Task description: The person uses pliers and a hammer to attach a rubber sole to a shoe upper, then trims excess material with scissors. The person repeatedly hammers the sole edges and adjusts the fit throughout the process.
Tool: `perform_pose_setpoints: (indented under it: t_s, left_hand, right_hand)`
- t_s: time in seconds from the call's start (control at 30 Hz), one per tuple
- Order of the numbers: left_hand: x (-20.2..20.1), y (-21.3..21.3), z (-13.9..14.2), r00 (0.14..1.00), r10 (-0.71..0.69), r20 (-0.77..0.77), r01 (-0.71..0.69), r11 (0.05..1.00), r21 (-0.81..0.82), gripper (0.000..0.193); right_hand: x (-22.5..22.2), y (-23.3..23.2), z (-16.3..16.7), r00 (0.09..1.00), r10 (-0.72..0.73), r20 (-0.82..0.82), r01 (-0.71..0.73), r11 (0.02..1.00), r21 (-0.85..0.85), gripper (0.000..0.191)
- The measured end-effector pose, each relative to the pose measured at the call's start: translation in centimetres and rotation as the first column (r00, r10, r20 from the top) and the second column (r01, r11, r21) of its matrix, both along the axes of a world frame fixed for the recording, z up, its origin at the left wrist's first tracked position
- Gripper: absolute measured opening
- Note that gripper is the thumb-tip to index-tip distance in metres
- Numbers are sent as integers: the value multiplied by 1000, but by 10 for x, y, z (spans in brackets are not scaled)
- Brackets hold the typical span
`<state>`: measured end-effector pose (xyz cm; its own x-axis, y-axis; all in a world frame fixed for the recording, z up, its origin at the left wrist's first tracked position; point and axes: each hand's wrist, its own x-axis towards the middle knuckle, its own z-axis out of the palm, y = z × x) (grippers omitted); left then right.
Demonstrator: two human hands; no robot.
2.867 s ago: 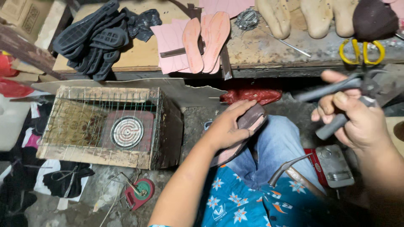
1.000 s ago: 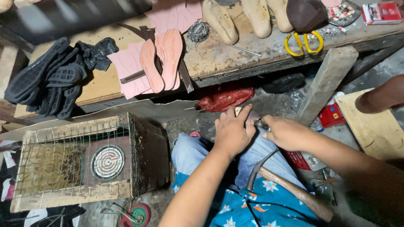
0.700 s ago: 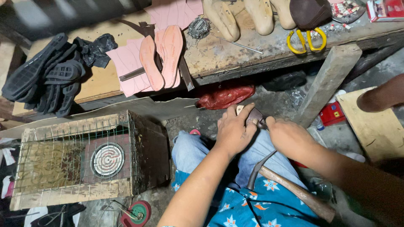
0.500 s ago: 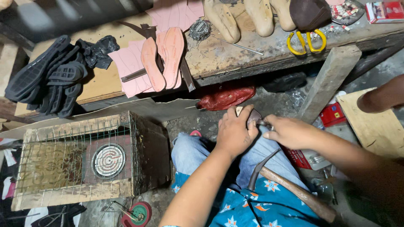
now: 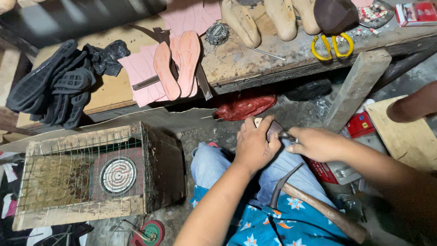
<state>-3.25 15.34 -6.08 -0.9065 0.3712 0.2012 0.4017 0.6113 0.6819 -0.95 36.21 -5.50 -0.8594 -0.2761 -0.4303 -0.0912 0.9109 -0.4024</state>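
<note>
Desk (image 5: 255, 68) well beyond fingers, carrying soles (image 5: 175, 66) and scissors (image 5: 331, 45). Hammer (image 5: 314, 205) on lap, below hands. Left hand (image 5: 255, 146) fingers curled around shoe piece (image 5: 273, 130) on knee. Right hand (image 5: 318, 143) fingers pinching small metal tool (image 5: 287, 135) against it.

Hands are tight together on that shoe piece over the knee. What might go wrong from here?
The left hand grips the shoe piece right where the right hand works a small metal tool; a slip might jab the fingers. The hammer lies loose across the lap and may slide off if the legs shift.
</note>
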Motion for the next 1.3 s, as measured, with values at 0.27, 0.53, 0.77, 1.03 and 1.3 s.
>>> perform_pose_setpoints:
  t_s: [0.27,0.53,0.77,1.03,1.3]
  left_hand:
    - [2,-1,0,999,-35,-41,41,989,144,48]
    - [13,6,9,994,-10,-108,22,993,117,51]
    - [7,6,12,999,-25,-31,30,989,148,47]
    - [10,9,9,991,-30,-131,42,996,85,48]
    - [3,11,7,997,-40,-61,46,994,99,45]
  right_hand:
    - [28,-17,-11,968,-91,-234,148,959,243,19]
    - [11,6,18,995,23,-101,-18,998,60,37]
    - [34,-10,-3,955,-72,-289,134,971,200,32]
    - [7,12,15,1000,-13,2,13,996,92,36]
    - [19,1,5,985,-33,-170,57,989,136,41]
